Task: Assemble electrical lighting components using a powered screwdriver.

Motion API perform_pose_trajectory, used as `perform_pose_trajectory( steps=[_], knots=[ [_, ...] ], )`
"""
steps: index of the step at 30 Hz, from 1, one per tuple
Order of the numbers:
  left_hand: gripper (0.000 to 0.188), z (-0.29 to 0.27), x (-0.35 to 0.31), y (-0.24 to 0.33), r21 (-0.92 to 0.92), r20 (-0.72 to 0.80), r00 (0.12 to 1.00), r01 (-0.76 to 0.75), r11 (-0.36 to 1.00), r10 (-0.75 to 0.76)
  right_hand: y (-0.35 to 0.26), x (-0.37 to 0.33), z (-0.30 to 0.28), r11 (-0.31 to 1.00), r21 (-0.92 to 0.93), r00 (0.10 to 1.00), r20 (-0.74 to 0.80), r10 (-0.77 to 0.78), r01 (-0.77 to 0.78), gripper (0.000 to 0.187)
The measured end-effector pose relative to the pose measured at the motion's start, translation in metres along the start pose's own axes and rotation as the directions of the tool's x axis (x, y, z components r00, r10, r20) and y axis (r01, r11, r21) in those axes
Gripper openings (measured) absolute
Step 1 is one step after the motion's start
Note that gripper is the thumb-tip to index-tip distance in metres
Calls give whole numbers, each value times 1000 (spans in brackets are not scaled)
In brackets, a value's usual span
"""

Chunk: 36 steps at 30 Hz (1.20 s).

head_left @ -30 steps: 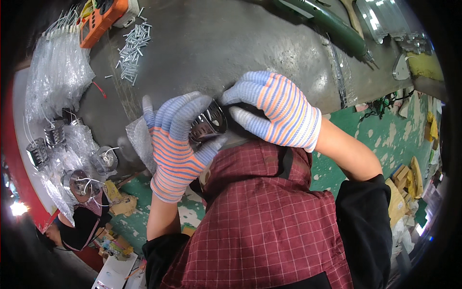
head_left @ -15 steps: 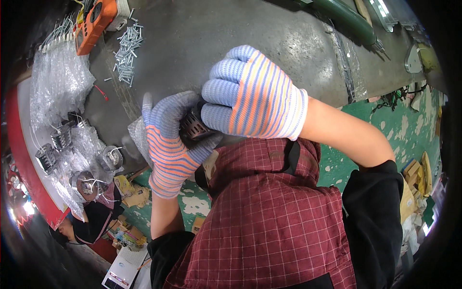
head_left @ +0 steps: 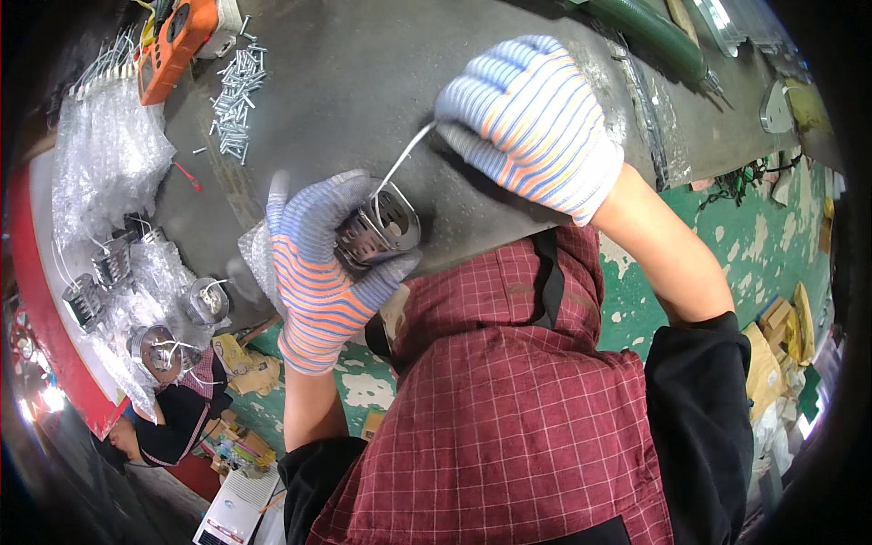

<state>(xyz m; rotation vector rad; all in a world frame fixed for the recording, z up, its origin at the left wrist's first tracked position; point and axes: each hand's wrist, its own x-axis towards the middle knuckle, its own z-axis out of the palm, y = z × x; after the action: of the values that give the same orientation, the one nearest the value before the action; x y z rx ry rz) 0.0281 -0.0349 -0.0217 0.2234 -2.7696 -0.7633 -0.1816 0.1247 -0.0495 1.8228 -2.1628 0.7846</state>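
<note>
My left hand, in a striped knit glove, is wrapped round a small dark metal cylinder with slots in its wall. The cylinder lies tilted, its round end with cut-outs turned towards the right. A white wire comes up out of that end. My gloved right hand is closed on the wire's other end, up and to the right of the cylinder, and the wire runs fairly taut between the two hands. The fingertips on the wire are partly hidden.
Loose screws lie in a pile at the far left, near an orange device. More metal cylinders with wires sit on bubble wrap at the left. A green power screwdriver lies at the far right.
My right hand has moved up and to the right, away from the cylinder, drawing the white wire out into view. My left hand has stayed in place round the cylinder.
</note>
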Motion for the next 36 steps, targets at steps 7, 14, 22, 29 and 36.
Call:
perform_pose_trajectory(
  steps=[7, 14, 22, 29, 36],
  knots=[
    [70, 0, -1, 1, -8, 1, 1000, 21, 1000, -21, -28, -1, -8, 870, 493, 997, -71, 25, 14, 13],
    [74, 3, 0, 2, -23, -38, 999, 11, 1000, -12, -41, 8, 19, 943, 314, 992, -93, -87, 112, 10],
    [75, 3, -3, -2, 17, -25, 1000, -1, 1000, 2, -44, 3, 28, 941, 197, 934, -286, -213, 275, 12],
    [76, 5, -7, -4, 33, -38, 999, 0, 999, 1, -42, 7, 25, 923, 191, 921, -274, -278, 335, 13],
    [75, 0, -3, -2, 48, -26, 997, -73, 996, 74, -48, -9, 10, 950, 312, 997, -80, -3, 28, 26]
  ],
)
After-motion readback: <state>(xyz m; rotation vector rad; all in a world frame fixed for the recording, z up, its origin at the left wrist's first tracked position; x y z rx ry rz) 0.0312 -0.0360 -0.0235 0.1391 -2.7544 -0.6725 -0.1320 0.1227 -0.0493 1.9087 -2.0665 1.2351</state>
